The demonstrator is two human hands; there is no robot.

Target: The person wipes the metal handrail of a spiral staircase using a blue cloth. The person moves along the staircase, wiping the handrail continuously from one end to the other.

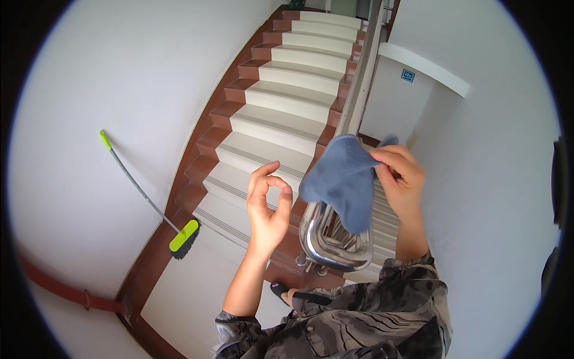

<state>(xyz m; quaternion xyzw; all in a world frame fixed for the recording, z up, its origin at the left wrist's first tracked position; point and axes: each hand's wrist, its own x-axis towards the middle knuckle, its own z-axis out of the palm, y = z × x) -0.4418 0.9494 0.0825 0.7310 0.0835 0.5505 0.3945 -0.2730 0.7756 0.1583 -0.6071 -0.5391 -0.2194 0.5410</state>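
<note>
A blue-grey cloth (343,177) hangs from my right hand (401,179), its corner pinched between thumb and fingers. The cloth hangs over part of a shiny metal stair handrail (336,260), hiding some of it; whether it touches the rail I cannot tell. To the left of the cloth, my left hand (269,202) is raised with its fingers curled and apart, holding nothing. The rounded end of the handrail shows below the cloth, between my forearms.
White stairs (287,94) with red-brown edges rise ahead; more steps (390,235) lie right of the rail. A broom with a green head (181,238) leans against the left wall (112,80). A red pipe (67,289) runs at lower left.
</note>
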